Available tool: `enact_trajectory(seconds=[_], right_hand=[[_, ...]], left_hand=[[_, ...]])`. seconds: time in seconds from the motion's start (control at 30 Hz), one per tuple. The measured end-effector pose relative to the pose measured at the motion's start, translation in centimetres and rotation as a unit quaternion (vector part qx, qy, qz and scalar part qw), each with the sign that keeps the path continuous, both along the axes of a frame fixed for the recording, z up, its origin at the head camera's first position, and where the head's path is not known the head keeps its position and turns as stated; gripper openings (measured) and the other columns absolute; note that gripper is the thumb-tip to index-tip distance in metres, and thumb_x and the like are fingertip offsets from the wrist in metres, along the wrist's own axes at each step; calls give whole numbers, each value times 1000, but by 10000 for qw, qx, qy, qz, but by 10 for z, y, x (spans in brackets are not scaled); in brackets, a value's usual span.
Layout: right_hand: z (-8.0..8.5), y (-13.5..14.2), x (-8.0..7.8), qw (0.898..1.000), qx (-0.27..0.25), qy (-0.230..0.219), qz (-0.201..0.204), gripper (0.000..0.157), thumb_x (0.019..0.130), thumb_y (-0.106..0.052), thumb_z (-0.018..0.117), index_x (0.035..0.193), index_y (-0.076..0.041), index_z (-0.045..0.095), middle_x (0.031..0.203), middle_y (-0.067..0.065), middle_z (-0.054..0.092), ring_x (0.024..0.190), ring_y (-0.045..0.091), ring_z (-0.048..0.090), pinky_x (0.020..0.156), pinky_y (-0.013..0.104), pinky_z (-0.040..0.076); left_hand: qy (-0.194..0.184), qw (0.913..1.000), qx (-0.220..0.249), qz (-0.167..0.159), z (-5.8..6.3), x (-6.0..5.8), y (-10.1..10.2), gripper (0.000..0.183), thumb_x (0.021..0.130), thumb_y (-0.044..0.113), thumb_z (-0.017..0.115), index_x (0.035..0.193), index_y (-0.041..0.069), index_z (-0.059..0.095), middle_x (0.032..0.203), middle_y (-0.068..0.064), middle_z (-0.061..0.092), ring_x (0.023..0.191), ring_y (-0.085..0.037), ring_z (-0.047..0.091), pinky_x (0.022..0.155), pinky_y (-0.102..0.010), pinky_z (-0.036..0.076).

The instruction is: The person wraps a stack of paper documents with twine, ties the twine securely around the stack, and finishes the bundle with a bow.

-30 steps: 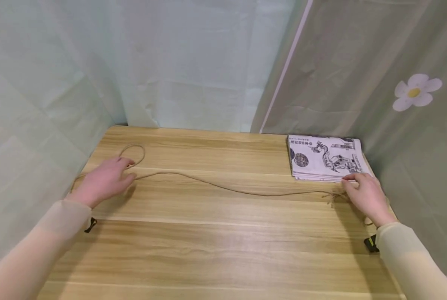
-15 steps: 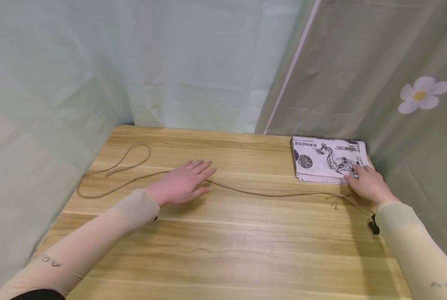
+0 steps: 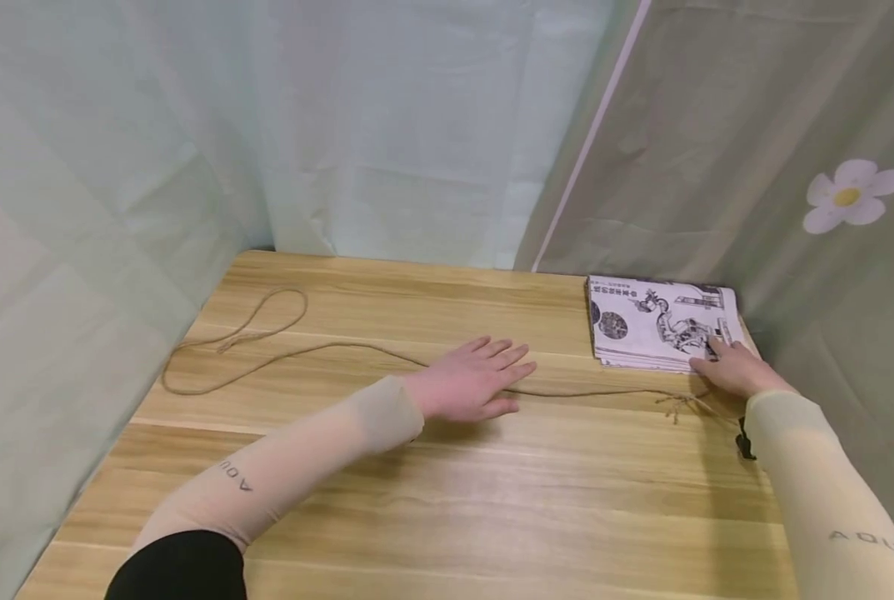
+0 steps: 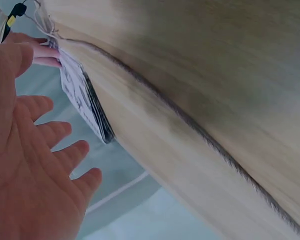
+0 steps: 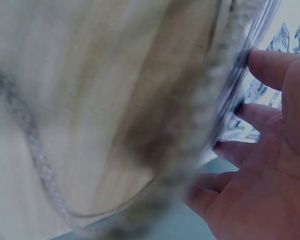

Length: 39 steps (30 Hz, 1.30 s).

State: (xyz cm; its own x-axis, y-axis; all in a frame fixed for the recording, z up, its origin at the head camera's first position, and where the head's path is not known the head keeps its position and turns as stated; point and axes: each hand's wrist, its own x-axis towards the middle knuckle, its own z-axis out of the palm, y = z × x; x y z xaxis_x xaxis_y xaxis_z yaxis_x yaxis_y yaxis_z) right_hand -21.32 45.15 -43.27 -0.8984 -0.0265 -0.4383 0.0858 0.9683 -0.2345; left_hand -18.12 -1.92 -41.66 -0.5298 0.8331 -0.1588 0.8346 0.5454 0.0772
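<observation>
A folded newspaper stack (image 3: 641, 321) with black line drawings lies at the table's far right corner. My right hand (image 3: 739, 369) touches its near right corner, thumb at the front edge; in the right wrist view the fingertips (image 5: 259, 112) meet the stack's side. A thin brown rope (image 3: 342, 343) runs across the table, with a long bend and a loop at the left. Its frayed, knotted end (image 3: 679, 402) lies just in front of the stack. Over the rope's middle, my left hand (image 3: 469, 379) is spread with straight fingers, holding nothing; its palm (image 4: 25, 190) shows in the left wrist view.
A wooden table (image 3: 491, 517) spreads beneath both hands. Pale curtains (image 3: 417, 125) hang behind its far edge and on both sides. Another stretch of rope (image 5: 35, 140) passes near the right wrist camera, partly blurred.
My left hand has let go of the rope's left loop and swept right along the rope. My right hand has left the rope's frayed end and reached the newspapers' corner.
</observation>
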Motion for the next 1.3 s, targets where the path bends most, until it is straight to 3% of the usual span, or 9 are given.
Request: enact_trajectory(seconds=[0.3, 0.6, 0.8, 1.07, 1.2, 1.3], right_hand=[[2, 6, -4, 9996, 110, -185, 208, 93, 105, -61, 36, 154, 14, 13, 150, 50, 9, 139, 66, 10, 111, 75, 18], [2, 12, -1, 9993, 306, -41, 190, 86, 105, -56, 41, 156, 9, 17, 152, 49, 9, 139, 66, 15, 111, 74, 21], [-3, 12, -3, 9997, 240, 21, 9, 83, 105, -57, 40, 159, 2, 17, 154, 48, 4, 141, 66, 10, 111, 77, 13], [-4, -32, -7, 9998, 180, 79, 83, 78, 106, -54, 39, 161, -4, 20, 155, 47, 9, 137, 71, 10, 112, 77, 7], [-5, -55, -9, 9990, 313, 228, 211, 75, 106, -55, 39, 162, -8, 23, 155, 45, 15, 137, 71, 13, 111, 77, 13], [-5, -69, -10, 9986, 366, 289, 256, 73, 105, -56, 38, 162, -12, 26, 155, 43, 19, 136, 69, 21, 108, 76, 23]], left_hand=[[-118, 9996, -149, 190, -8, -4, 21, 67, 108, 53, 40, 164, 20, 24, 170, -10, 16, 155, -32, 16, 125, -49, 11], [-115, 9995, -227, 203, -14, -22, 55, 68, 108, 54, 39, 164, 18, 23, 169, -12, 16, 154, -34, 17, 124, -51, 13], [-150, 9992, -272, 235, -17, -33, 77, 68, 108, 53, 37, 164, 17, 23, 169, -13, 16, 154, -35, 17, 124, -52, 14], [-342, 9975, -268, 565, -23, -42, 70, 68, 108, 52, 39, 163, 14, 25, 169, -15, 15, 154, -37, 16, 124, -52, 13], [-370, 9963, -203, 744, -25, -51, 63, 68, 108, 51, 39, 163, 13, 25, 168, -17, 15, 153, -39, 18, 124, -53, 15], [-437, 9944, -67, 961, -26, -59, 58, 67, 109, 48, 39, 162, 9, 26, 167, -20, 17, 152, -40, 21, 123, -52, 17]])
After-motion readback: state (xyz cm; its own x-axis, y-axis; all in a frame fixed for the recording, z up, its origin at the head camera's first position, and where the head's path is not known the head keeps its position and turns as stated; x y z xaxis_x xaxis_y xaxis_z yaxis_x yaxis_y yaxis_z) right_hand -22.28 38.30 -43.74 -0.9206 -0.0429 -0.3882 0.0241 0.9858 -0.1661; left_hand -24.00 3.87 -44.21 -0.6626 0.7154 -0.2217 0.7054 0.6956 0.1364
